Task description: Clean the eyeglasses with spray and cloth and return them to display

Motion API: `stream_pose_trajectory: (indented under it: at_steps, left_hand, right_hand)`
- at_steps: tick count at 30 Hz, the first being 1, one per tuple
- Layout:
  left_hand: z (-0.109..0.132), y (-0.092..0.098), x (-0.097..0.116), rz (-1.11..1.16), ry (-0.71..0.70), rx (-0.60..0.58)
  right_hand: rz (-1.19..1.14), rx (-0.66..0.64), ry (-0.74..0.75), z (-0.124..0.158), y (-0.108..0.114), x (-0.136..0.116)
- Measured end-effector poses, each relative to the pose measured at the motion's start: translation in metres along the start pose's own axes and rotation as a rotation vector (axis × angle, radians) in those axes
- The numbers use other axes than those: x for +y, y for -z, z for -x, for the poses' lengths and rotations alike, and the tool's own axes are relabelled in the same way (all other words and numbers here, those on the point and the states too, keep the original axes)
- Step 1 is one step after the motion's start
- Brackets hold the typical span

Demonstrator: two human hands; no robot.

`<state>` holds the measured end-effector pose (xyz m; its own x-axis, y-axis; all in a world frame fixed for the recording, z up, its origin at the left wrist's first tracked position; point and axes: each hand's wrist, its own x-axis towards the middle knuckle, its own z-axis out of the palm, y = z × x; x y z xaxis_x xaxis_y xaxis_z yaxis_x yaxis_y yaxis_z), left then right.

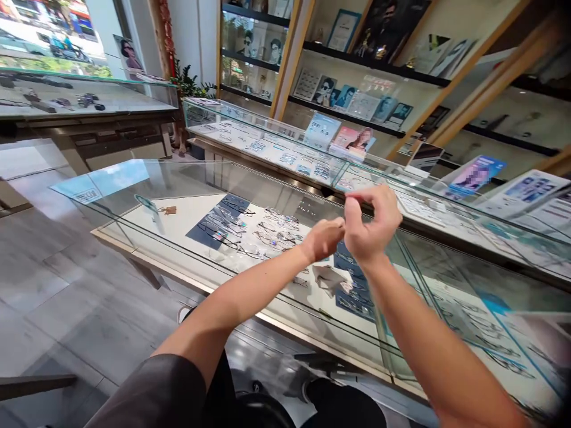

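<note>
1. Fingers curled, the left hand (327, 239) and right hand (372, 229) hover side by side; whether they clasp anything cannot be told.
2. Below lies a crumpled cloth (331, 279), near eyeglasses (277, 227) displayed inside the glass-topped bench (134, 254).

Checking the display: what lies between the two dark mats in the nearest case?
The head view shows eyeglasses and a crumpled cloth there; the left hand hides part.

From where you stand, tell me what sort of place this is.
Probably an eyewear shop: eyeglasses lie in a glass display case, and pictures of people in dark glasses stand on shelves.
</note>
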<state>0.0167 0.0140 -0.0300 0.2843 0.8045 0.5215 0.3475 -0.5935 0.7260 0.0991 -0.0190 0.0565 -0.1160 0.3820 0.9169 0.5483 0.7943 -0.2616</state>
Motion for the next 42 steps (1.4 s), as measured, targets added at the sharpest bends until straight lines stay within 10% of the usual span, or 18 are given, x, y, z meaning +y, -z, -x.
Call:
stream_pose_trajectory:
  at_steps: [4, 10, 18, 23, 29, 38, 42]
  left_hand:
    - [-0.004, 0.012, -0.010, -0.145, -0.099, 0.027]
    - [0.003, 0.041, 0.002, -0.032, -0.122, 0.317]
    - [0.149, 0.077, 0.049, 0.255, 0.107, 0.440]
    - [0.261, 0.055, 0.045, 0.349, 0.453, 0.456]
    - [0.356, 0.034, -0.008, 0.348, 0.782, 0.449]
    - [0.398, 0.025, -0.080, 0.563, 1.032, 0.668]
    - [0.399, 0.017, -0.112, 0.586, 1.191, 0.884]
  right_hand:
    - [0.115, -0.365, -0.098, 0.074, 0.049, 0.035]
    - [0.096, -0.733, -0.144, 0.130, 0.045, 0.052]
    - [0.256, -0.993, -0.081, 0.133, 0.019, 0.060]
    - [0.334, -0.926, -0.183, 0.140, 0.039, 0.104]
    - [0.477, -0.754, -0.441, 0.142, 0.078, 0.166]
    - [0.204, -0.136, -0.631, 0.142, 0.099, 0.211]
    - [0.138, -0.057, -0.713, 0.143, 0.104, 0.224]
